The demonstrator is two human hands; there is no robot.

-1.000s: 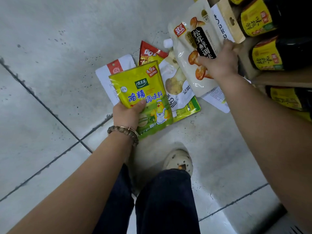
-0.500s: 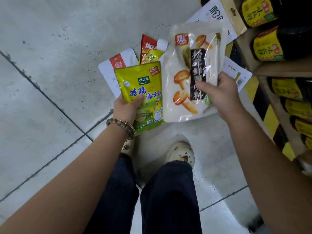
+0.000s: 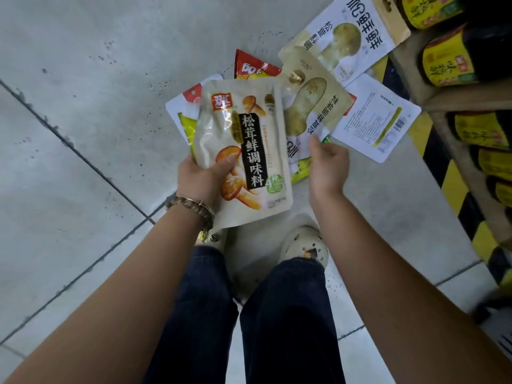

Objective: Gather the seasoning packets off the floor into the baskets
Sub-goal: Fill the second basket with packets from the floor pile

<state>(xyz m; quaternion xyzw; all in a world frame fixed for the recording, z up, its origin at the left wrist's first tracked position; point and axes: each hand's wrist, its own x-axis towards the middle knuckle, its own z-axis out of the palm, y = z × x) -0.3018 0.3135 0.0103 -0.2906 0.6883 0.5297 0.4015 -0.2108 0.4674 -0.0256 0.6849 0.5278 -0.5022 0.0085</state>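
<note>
Two packets in hand: your left hand (image 3: 205, 180) grips the mushroom seasoning packet (image 3: 243, 153) near its lower left edge. The thumb is clamped across the front and the fingers are hidden behind. A yellow packet (image 3: 186, 130) peeks out behind it at 9 o'clock.
Where it sits: lifted off the floor, upright and facing you, above your clogs.
Right hand: your right hand (image 3: 328, 164) hangs at 3 o'clock of the held packet, fingers relaxed and a little apart, holding nothing. You cannot tell whether the forefinger touches the beige packet.
Floor packets: the beige packet (image 3: 310, 106) lies at 1 o'clock on top of others, with a large white packet (image 3: 357, 37) beyond it. A barcode-side packet (image 3: 376, 120) lies at 3 o'clock and a red packet (image 3: 253, 69) at 12 o'clock. A red-sealed white packet (image 3: 191, 99) at 10 o'clock is partly covered from view. A green-edged packet (image 3: 302, 167) sits just beside your right hand.
Floor: pale grey tiles (image 3: 83, 79) with dark grout lines running diagonally and dark specks toward 11 o'clock.
Shelf: a wooden shelf (image 3: 460, 102) runs along the right edge from 2 to 4 o'clock, stocked with dark bottles (image 3: 448, 62) that have yellow labels.
Shelf foot: yellow-and-black hazard stripes (image 3: 450, 176).
You: dark trousers (image 3: 288, 314), cream clogs (image 3: 304, 242) at 6 o'clock, and a beaded bracelet (image 3: 191, 205) on your left wrist.
</note>
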